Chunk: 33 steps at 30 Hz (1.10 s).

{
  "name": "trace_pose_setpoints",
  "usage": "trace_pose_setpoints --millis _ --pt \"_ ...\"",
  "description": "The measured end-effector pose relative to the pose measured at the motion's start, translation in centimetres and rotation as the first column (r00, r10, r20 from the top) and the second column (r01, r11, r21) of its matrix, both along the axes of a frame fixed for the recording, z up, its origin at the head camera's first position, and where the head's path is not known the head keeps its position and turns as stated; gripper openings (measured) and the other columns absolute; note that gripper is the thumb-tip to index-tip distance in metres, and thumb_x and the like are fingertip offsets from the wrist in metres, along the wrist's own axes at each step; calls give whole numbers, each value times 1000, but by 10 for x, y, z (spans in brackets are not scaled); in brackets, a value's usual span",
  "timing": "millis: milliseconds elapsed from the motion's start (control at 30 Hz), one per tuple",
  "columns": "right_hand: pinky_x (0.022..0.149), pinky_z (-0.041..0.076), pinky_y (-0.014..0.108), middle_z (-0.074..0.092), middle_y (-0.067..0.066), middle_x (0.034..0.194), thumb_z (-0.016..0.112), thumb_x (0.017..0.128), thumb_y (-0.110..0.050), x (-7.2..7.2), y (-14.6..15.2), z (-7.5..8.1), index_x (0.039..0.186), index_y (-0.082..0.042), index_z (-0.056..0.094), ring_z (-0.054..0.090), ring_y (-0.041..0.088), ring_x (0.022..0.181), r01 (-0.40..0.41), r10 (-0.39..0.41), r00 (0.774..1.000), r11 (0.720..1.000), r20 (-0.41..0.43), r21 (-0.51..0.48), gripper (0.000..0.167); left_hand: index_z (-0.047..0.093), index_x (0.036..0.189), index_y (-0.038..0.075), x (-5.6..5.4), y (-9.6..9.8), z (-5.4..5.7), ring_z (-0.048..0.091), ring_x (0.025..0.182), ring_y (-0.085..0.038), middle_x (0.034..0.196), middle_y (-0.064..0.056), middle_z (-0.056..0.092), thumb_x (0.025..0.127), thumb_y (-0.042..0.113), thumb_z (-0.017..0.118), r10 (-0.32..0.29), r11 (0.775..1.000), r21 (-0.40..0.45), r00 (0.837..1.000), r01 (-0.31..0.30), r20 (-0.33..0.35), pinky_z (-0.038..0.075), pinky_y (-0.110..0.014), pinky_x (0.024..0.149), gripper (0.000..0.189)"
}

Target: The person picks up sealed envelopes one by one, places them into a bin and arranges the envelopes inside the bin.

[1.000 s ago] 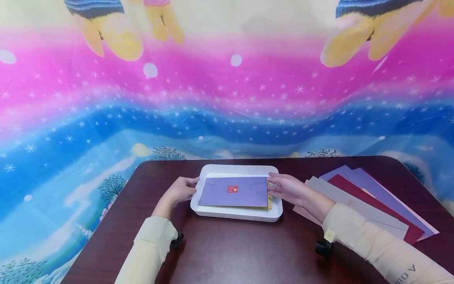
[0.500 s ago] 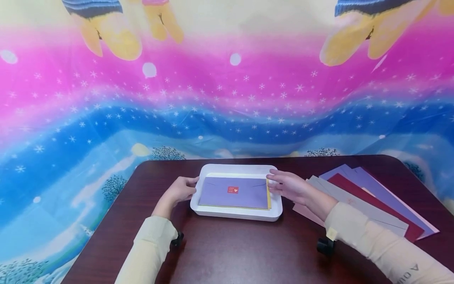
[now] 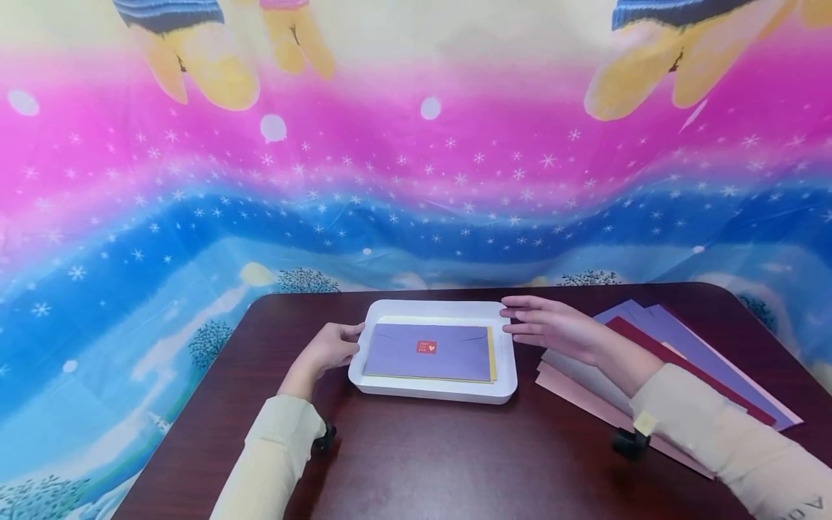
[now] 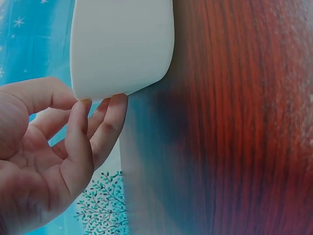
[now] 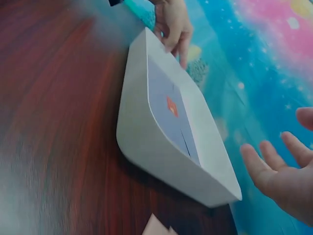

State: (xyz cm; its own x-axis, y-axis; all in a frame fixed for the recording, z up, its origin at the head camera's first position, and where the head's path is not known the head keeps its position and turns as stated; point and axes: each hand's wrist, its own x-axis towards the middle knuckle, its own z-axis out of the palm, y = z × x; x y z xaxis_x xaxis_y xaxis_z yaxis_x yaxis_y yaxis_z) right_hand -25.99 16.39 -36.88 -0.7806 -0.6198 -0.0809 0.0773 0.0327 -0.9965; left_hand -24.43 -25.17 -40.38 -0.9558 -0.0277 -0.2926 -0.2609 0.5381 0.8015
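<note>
A white tray (image 3: pixel 429 393) stands near the table's far edge. In it lies a purple envelope (image 3: pixel 416 361) with a red heart sticker, on top of a yellow envelope (image 3: pixel 492 354) that shows at the right side. My left hand (image 3: pixel 328 350) holds the tray's left end; in the left wrist view its bent fingers (image 4: pixel 112 117) meet the white wall at the rim. At the tray's right rim my right hand (image 3: pixel 562 328) has its fingers stretched out and spread, holding nothing. The right wrist view shows these fingers apart from the tray.
To the right, under and beside the right forearm, several envelopes lie fanned out: pink (image 3: pixel 578 397), grey (image 3: pixel 588 372), dark red (image 3: pixel 650 347) and purple (image 3: pixel 708 354). A patterned cloth (image 3: pixel 416 180) hangs behind the dark wooden table (image 3: pixel 442 462).
My right hand has let go of the envelopes in the tray and drawn back to the right, its fingers spreading. The purple envelope now lies in the tray. The left hand has stayed put.
</note>
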Motion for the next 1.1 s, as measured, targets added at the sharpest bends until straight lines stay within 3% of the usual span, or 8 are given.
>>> trace_pose_setpoints --millis 133,333,500,567,633,800,967,1100 --pt "102 49 31 58 7 139 49 109 -12 2 18 0 153 10 33 61 20 124 -4 3 998 1000 -61 -5 52 51 149 1 0 -1 0 62 110 -24 141 -26 57 95 -6 58 -3 1000 2 1000 3 5 57 -37 86 54" --pt "98 52 30 64 2 130 54 106 -5 4 48 -5 147 9 42 66 17 115 64 -59 986 998 -153 24 45 51 148 -1 0 -1 0 63 106 -22 140 -27 58 94 -6 57 -15 1000 7 1000 15 -8 58 -34 83 54" --pt "96 53 30 67 -3 126 51 106 -1 6 73 -9 143 -1 53 67 14 113 73 -70 979 997 -189 9 37 50 149 -1 1 -2 0 62 114 -25 142 -26 57 95 -5 57 -18 1000 1 1000 18 0 57 -36 85 54" --pt "94 54 29 68 -6 125 55 105 -3 9 80 -8 140 -5 56 67 12 113 119 -101 969 991 -225 67 35 50 149 0 1 -2 1 61 115 -26 142 -25 57 95 -5 57 -12 1000 4 1000 12 3 57 -36 85 55" --pt "92 54 26 68 -5 125 60 104 -9 14 88 -6 141 -4 55 67 9 111 183 -128 948 968 -291 171 37 50 149 0 2 -2 2 61 116 -27 141 -26 57 95 -5 57 -15 1000 5 1000 15 2 57 -36 86 55" --pt "84 53 21 67 12 127 67 101 -16 26 107 -4 141 0 56 65 5 106 309 -98 871 871 -481 383 44 50 149 0 2 -1 2 63 115 -28 137 -27 60 95 -6 57 -14 1000 20 1000 14 3 58 -38 87 55" --pt "79 54 22 69 15 118 72 96 -11 34 127 -8 135 2 60 65 4 99 378 -49 813 802 -580 463 42 50 149 0 2 -1 2 61 120 -31 138 -27 59 95 -6 56 -9 1000 26 1000 9 5 57 -40 91 55" --pt "75 54 23 71 14 114 76 93 -11 40 141 -12 135 4 60 63 0 94 414 -12 789 750 -614 516 48 50 149 -1 2 -1 2 61 121 -31 139 -26 59 95 -6 56 -10 1000 22 1000 10 1 57 -40 91 55"
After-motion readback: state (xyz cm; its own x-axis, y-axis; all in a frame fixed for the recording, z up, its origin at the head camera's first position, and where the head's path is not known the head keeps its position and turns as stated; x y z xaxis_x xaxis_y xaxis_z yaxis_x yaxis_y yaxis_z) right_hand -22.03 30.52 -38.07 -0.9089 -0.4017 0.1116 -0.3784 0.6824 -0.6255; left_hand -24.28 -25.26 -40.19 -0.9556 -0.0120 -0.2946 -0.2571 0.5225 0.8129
